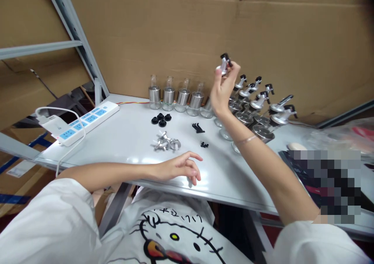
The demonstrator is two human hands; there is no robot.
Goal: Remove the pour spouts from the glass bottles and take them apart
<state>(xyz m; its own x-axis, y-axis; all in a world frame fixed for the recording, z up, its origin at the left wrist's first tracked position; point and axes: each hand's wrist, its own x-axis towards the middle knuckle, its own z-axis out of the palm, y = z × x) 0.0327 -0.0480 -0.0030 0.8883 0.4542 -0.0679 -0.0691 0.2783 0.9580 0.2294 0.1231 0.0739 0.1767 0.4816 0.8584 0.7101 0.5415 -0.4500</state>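
My right hand [223, 90] is raised above the back of the table, its fingers closed round a silver pourer top [224, 64] with a black lever. Whether a bottle is joined to that top is hidden by the hand. Near the table's front edge, my left hand [185, 168] holds nothing, its fingers loosely bent and apart. Closest to it are several silver metal pourer parts [166, 142], small black pieces [204, 144] and thin black levers [198, 128]. Farther back sit several round black stoppers [161, 119].
Several glass bottles with metal sleeves [183, 97] stand in a row at the back. More bottles, topped with pourers [258, 100], crowd the right behind my forearm. A white power strip [90, 122] with a cable lies left. Clear plastic bags [336, 137] are at the right.
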